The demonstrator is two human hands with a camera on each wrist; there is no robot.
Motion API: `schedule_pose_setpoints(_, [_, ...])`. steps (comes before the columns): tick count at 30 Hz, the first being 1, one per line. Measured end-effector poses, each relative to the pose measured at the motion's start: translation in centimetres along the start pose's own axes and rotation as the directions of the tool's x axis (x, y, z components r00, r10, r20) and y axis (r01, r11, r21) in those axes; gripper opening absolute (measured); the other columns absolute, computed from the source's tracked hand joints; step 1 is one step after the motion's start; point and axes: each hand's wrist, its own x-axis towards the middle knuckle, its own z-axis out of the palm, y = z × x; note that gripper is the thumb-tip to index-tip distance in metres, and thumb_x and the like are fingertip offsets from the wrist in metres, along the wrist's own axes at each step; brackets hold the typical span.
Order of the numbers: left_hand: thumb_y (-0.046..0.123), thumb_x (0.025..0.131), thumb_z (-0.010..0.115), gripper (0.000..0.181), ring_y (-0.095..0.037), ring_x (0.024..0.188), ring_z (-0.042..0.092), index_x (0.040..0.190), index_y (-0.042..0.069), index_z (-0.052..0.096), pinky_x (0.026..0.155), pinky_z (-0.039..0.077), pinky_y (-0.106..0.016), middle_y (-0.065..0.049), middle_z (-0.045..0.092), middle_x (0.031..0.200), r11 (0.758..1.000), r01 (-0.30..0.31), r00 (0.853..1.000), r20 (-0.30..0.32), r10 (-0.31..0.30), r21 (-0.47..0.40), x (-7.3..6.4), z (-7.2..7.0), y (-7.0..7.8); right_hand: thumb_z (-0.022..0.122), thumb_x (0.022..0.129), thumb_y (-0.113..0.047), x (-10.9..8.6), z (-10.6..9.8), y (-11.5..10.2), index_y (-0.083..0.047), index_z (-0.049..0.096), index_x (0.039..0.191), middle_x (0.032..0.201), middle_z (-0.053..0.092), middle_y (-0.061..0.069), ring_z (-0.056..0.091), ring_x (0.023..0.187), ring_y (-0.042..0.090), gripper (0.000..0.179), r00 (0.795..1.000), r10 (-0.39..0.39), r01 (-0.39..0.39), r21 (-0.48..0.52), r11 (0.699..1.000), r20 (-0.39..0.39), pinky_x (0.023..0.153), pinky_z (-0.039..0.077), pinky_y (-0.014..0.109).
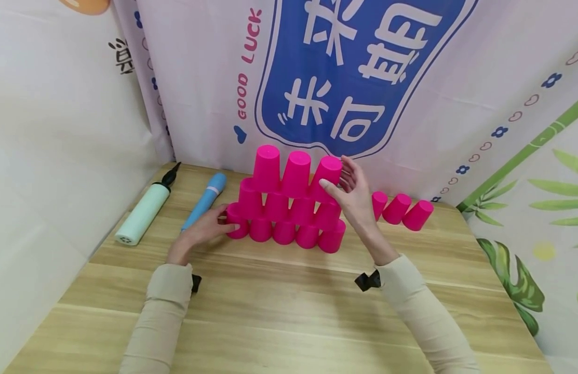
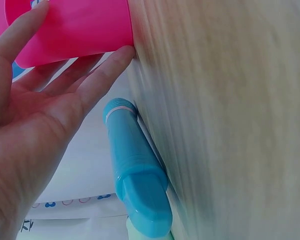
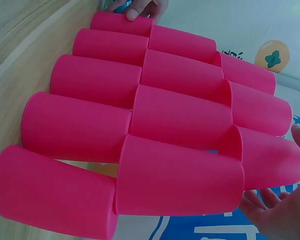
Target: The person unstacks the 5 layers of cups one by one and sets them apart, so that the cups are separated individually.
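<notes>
Pink cups stand upside down in a three-level stack, with several in the bottom and middle rows and three on top. At the bottom row's left end, my left hand [image 1: 205, 227] holds the outermost cup [image 1: 237, 226], its thumb in front and fingers along the side and behind, as the left wrist view also shows. My right hand [image 1: 358, 196] grips the top row's right cup [image 1: 327, 171], thumb on the front and fingers round the far right side. From the right wrist view, that top cup [image 3: 270, 157] sits over the middle row's end cup [image 3: 180, 175].
Three more pink cups [image 1: 397, 209] stand upside down to the right, partly behind my right hand. On the left lie a blue microphone-shaped tube [image 1: 205, 201] and a mint green pump [image 1: 145, 212] with a black nozzle. A printed cloth [image 1: 204, 78] hangs behind the wooden table [image 1: 279, 317].
</notes>
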Motion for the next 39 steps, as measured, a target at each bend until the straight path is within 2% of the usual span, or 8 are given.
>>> schedule_pose_setpoints(16, [0.022, 0.092, 0.066, 0.064, -0.040, 0.122, 0.049, 0.144, -0.001, 0.036, 0.097, 0.048, -0.049, -0.022, 0.053, 0.133, 0.999, -0.004, 1.000, 0.005, 0.004, 0.032, -0.1, -0.2, 0.2, 0.071, 0.086, -0.010, 0.0, 0.6, 0.6, -0.001, 0.041, 0.140, 0.129, 0.053, 0.017, 0.054, 0.115, 0.032, 0.063, 1.000, 0.008, -0.008, -0.017, 1.000, -0.019, 0.099, 0.046, 0.045])
schedule_pose_setpoints(22, [0.020, 0.092, 0.066, 0.063, -0.039, 0.120, 0.050, 0.143, -0.001, 0.037, 0.096, 0.049, -0.048, -0.022, 0.053, 0.132, 0.999, -0.008, 1.000, 0.008, 0.008, 0.044, 0.0, -0.2, 0.1, 0.075, 0.084, -0.017, 0.4, 0.0, 1.9, -0.007, 0.045, 0.139, 0.128, 0.055, 0.011, 0.057, 0.114, 0.027, 0.063, 0.994, -0.044, 0.042, -0.019, 0.999, -0.103, 0.098, 0.048, 0.040])
schedule_pose_setpoints(28, [0.020, 0.092, 0.066, 0.064, -0.041, 0.123, 0.048, 0.145, -0.001, 0.035, 0.098, 0.047, -0.049, -0.023, 0.052, 0.133, 0.999, -0.010, 1.000, 0.010, 0.009, 0.035, 0.0, -0.1, 0.4, 0.073, 0.085, -0.009, 0.2, -2.1, 0.3, -0.006, 0.047, 0.136, 0.124, 0.056, 0.013, 0.057, 0.111, 0.027, 0.058, 0.965, -0.112, 0.115, 0.000, 0.993, -0.235, 0.096, 0.050, 0.036])
schedule_pose_setpoints(34, [0.020, 0.092, 0.066, 0.063, -0.040, 0.123, 0.047, 0.144, -0.001, 0.036, 0.098, 0.046, -0.050, -0.022, 0.052, 0.134, 0.999, 0.001, 1.000, 0.007, -0.001, 0.047, 0.1, -0.3, 0.5, 0.075, 0.083, -0.014, 0.5, -6.2, 2.8, -0.015, 0.048, 0.136, 0.127, 0.056, 0.009, 0.054, 0.116, 0.026, 0.059, 0.919, -0.131, 0.151, 0.023, 0.988, -0.371, 0.098, 0.048, 0.034])
schedule_pose_setpoints(39, [0.021, 0.093, 0.065, 0.064, -0.041, 0.123, 0.048, 0.144, -0.001, 0.036, 0.098, 0.046, -0.050, -0.022, 0.052, 0.133, 0.998, -0.003, 1.000, 0.010, 0.002, 0.055, -0.1, -0.2, 0.3, 0.075, 0.084, -0.014, -0.3, -9.0, 5.0, -0.017, 0.047, 0.138, 0.129, 0.055, 0.009, 0.052, 0.117, 0.026, 0.060, 0.891, -0.095, 0.109, 0.006, 0.994, -0.443, 0.100, 0.047, 0.036])
